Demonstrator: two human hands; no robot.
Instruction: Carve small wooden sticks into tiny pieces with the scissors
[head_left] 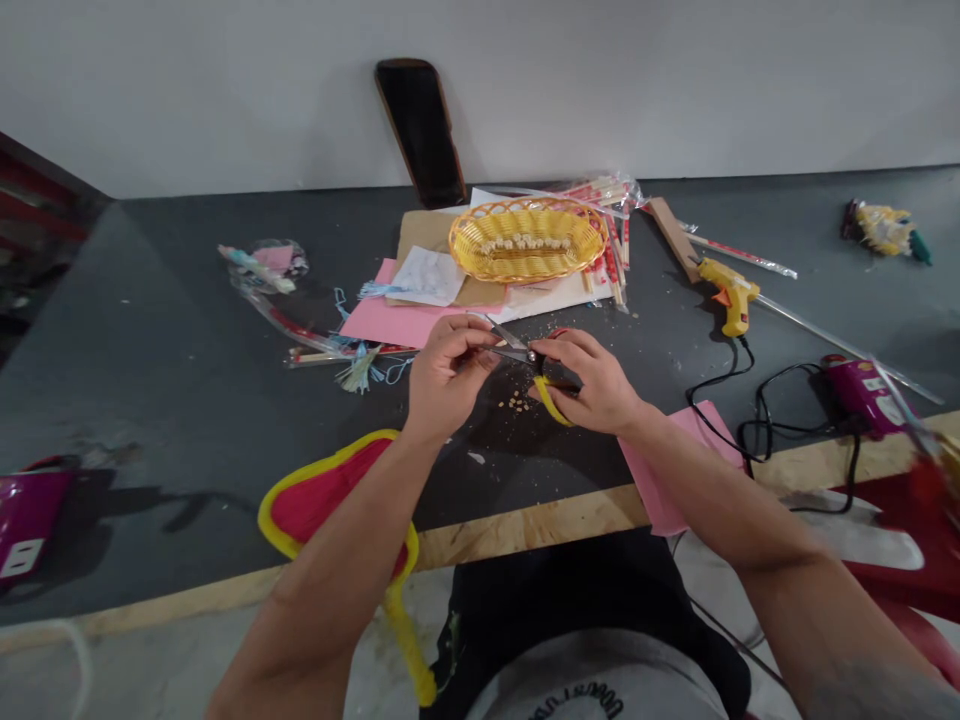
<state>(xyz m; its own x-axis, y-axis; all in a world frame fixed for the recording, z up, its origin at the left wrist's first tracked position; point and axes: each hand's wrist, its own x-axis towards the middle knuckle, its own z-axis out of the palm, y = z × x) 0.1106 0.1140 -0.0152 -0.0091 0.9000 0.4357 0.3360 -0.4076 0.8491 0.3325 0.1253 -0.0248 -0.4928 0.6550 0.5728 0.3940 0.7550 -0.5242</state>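
In my right hand (592, 380) is a pair of scissors (551, 392) with a yellow-lined handle, its blades parted and pointing left. My left hand (450, 375) pinches something small at the blades; a pale tip shows there, but its kind is unclear. Below the scissors, small pale bits (515, 402) lie scattered on the dark table (187, 400). Beyond my hands stands a yellow woven basket (525, 262) with several small pale pieces in a row inside. Under my left forearm rests a red shape with a fuzzy yellow border (330, 490).
A yellow glue gun (731, 295) lies at the right, its black cord running toward a purple box (870, 395). A phone (421, 130) leans on the wall. Pink sheets (375, 318), blue tassels (361, 370) and wrapped chopsticks (615, 250) surround the basket. Another purple box (30, 520) sits left.
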